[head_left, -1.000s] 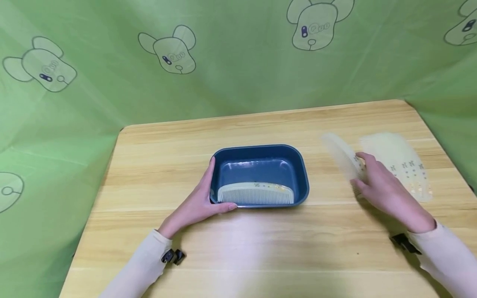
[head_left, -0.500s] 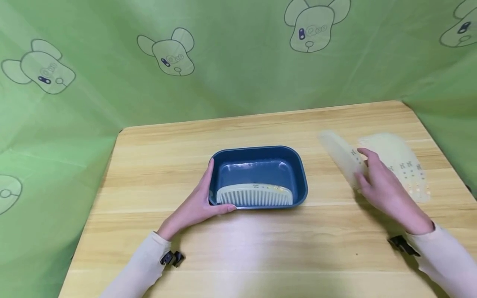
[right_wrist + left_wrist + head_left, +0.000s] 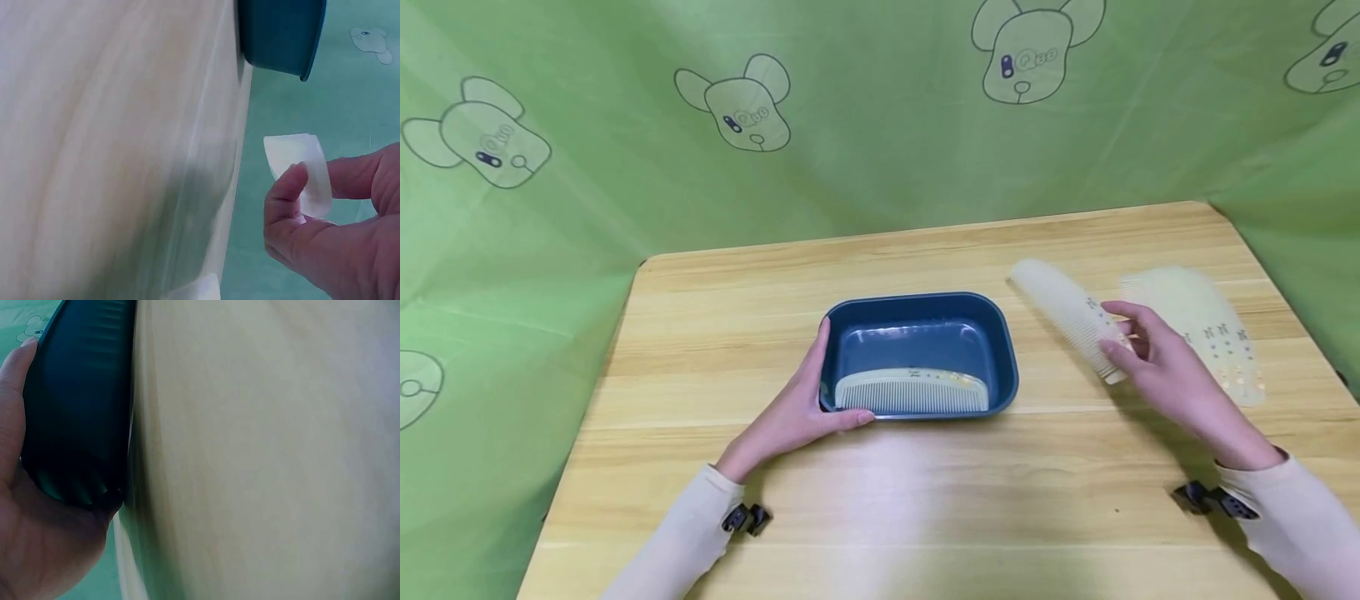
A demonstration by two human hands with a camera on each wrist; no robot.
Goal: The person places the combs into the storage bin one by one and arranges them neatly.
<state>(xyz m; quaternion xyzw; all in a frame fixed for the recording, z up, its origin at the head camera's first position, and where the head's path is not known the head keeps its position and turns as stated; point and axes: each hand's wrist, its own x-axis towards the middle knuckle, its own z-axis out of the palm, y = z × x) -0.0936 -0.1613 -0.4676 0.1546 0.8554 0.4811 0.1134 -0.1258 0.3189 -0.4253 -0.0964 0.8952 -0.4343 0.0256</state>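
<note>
A pale, semi-translucent comb (image 3: 1054, 292) with small printed marks is pinched between the thumb and fingers of my right hand (image 3: 1176, 375). It slants above the table, its far end toward the upper left. In the right wrist view the comb (image 3: 292, 153) appears end-on and clear of the tabletop. My left hand (image 3: 793, 412) grips the left end of a dark blue rectangular box (image 3: 917, 340), thumb along the front rim and fingers up the left side. Inside, against the front wall, another comb (image 3: 917, 395) lies with its teeth toward me.
Several similar combs (image 3: 1183, 300) lie fanned and overlapping on the wooden table (image 3: 970, 500), right of the right hand and partly hidden by it. A green curtain (image 3: 880, 167) printed with cartoon heads hangs behind and along both sides.
My right hand has turned slightly, and the held comb has lifted away from the fanned combs and swung left toward the box. My left hand and the box stay put.
</note>
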